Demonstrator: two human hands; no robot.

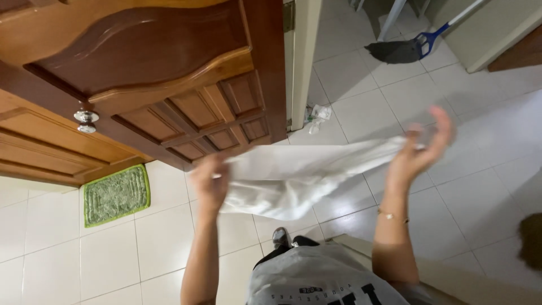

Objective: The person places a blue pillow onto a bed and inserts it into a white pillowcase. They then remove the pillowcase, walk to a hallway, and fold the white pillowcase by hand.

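Left hand (210, 182) has its fingers clamped on one end of a white cloth (293, 178). Right hand (418, 149) pinches the other end, remaining fingers spread apart. Cloth hangs stretched between them above the tiled floor (113, 254).

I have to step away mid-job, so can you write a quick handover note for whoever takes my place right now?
Left hand pinches one end of the white cloth; right hand, blurred, holds the other end. The cloth hangs stretched between them above the tiled floor, near the wooden door. Done: cloth lifted and spread. Left: it is not yet folded or set down.
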